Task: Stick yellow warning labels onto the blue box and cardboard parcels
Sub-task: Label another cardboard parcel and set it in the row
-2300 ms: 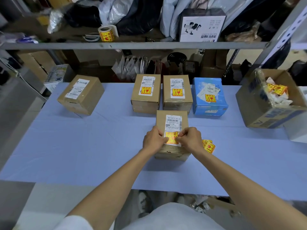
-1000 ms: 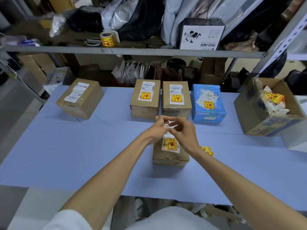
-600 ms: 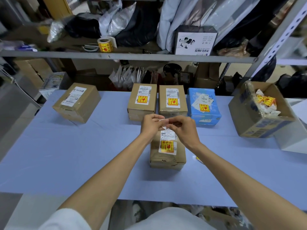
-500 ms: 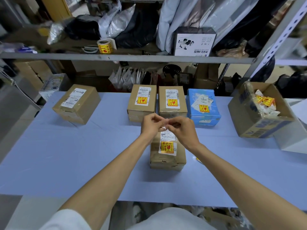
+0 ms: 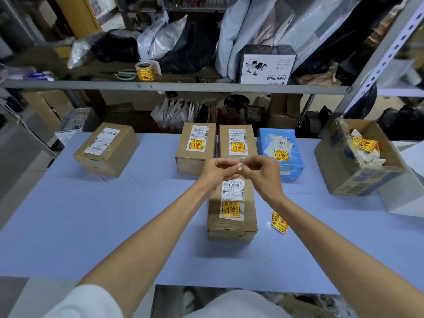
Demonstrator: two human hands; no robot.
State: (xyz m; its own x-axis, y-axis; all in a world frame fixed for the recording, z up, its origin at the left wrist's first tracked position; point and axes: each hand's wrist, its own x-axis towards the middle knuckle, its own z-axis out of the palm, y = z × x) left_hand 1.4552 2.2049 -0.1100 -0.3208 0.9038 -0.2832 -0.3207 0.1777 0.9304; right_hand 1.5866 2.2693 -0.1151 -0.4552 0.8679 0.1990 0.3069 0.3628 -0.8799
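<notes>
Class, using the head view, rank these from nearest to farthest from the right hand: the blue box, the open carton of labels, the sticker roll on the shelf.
1. Blue box, just beyond the right hand.
2. Open carton, far right.
3. Sticker roll, shelf, upper left.

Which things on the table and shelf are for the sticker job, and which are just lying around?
For the job:
near parcel
two far parcels
blue box
unstickered parcel on the left
loose yellow labels
label roll
white scrap pinched by left hand and right hand

Just lying about:
plastic bags
scissors
black-and-white carton
</notes>
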